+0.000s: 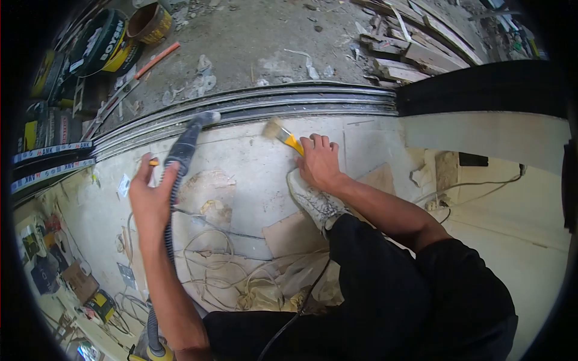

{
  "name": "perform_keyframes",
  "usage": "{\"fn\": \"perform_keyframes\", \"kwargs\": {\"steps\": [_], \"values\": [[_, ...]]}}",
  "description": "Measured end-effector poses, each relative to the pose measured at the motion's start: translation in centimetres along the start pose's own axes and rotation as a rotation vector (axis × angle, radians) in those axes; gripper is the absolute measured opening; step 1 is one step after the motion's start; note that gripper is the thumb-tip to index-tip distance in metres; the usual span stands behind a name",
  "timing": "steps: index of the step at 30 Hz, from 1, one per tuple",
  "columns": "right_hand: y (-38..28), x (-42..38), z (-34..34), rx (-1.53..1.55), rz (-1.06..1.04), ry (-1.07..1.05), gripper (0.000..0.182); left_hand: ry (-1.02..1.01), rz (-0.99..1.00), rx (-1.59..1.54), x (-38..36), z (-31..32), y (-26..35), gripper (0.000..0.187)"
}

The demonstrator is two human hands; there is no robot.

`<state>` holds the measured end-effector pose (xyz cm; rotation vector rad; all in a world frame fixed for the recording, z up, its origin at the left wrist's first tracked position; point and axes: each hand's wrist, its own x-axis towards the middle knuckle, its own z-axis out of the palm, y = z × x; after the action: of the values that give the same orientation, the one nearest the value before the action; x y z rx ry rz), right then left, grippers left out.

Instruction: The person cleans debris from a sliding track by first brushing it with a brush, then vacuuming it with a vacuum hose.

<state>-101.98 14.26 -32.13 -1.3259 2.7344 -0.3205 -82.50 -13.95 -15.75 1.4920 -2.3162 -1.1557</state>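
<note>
My left hand (152,195) is closed around a dark vacuum cleaner nozzle (185,144), thumb across its lower end. The nozzle's pale tip reaches the metal track (241,103) along the floor's far edge. A small orange piece (154,163) shows by the left fingertips. From the hand a ribbed grey hose (168,240) trails back toward me. In my right hand (322,161) is a flat paintbrush with a yellow handle (293,142), its bristles (274,128) pointing at the track. Right below that hand stands my dusty shoe (313,197).
Loose cables (208,265), crumpled plastic (265,295) and a cardboard piece (289,236) lie on the pale floor. Beyond the track are stacked wood boards (421,51), buckets (99,45) and an orange-tipped bar (158,60). A dark frame (481,90) borders the right side.
</note>
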Motion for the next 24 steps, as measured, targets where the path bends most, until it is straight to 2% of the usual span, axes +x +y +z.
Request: {"fn": "perform_keyframes", "kwargs": {"steps": [1, 3, 4, 5, 7, 11, 12, 13, 15, 16, 18, 19, 21, 22, 23, 24], "values": [[-1.3, 0.2, -0.3, 0.012, -0.012, 0.005, 0.042, 0.013, -0.012, -0.096, -0.7, 0.7, 0.6, 0.078], [-4.4, 1.6, -1.0, 0.342, 0.106, -0.113, 0.059, 0.01, 0.001, -0.062, -1.5, 1.3, 1.6, 0.078], [-5.9, 3.5, -1.2, 0.924, 0.339, -0.548, 0.068, -0.001, -0.004, -0.065, -1.7, 1.4, 2.2, 0.078], [-7.8, 5.1, -1.7, 0.947, 0.31, -0.55, 0.068, -0.004, -0.01, -0.06, -1.8, 1.4, 2.6, 0.078], [-12.3, 8.1, -2.6, 1.816, 0.909, -1.078, 0.069, -0.006, 0.031, -0.014, -1.6, 1.2, 2.5, 0.077], [-16.6, 11.5, -0.4, 2.063, 0.764, -1.1, 0.065, -0.045, -0.011, -0.054, -2.5, 2.0, 2.1, 0.07], [-17.0, 11.7, 0.5, 2.144, 0.694, -1.045, 0.047, -0.042, 0.001, -0.052, -3.0, 2.3, 1.7, 0.067], [-17.4, 11.7, 0.1, 2.154, 0.679, -1.048, 0.047, -0.052, -0.002, -0.04, -3.4, 2.5, 1.3, 0.069], [-17.4, 11.3, -0.6, 2.086, 0.802, -0.911, 0.036, 0.031, 0.285, 0.189, -2.9, 2.6, -0.6, 0.071], [-17.0, 11.0, -0.7, 2.035, 0.739, -0.931, 0.034, 0.035, 0.284, 0.195, -2.8, 2.3, -0.5, 0.071], [-16.6, 10.6, -1.1, 2.007, 0.739, -0.891, 0.037, 0.073, 0.014, -0.076, -2.5, 1.5, 1.1, 0.071], [-16.3, 10.4, -1.4, 1.972, 0.741, -0.847, 0.04, 0.067, 0.012, -0.077, -2.1, 1.4, 1.7, 0.071], [-15.7, 9.7, -1.8, 1.969, 0.76, -0.795, 0.043, 0.098, 0.068, -0.481, -1.3, 1.0, 2.8, 0.071], [-15.6, 9.5, -2.0, 1.968, 0.769, -0.746, 0.046, 0.028, 0.043, -0.631, -1.5, 1.0, 4.1, 0.071], [-15.4, 9.3, -2.2, 1.967, 0.77, -0.745, 0.046, 0.028, 0.043, -0.633, -1.9, 0.9, 5.1, 0.071], [-15.1, 9.1, -2.4, 1.949, 0.778, -0.711, 0.047, -0.059, 0.059, -0.69, -2.3, 0.9, 6.1, 0.069]]}}
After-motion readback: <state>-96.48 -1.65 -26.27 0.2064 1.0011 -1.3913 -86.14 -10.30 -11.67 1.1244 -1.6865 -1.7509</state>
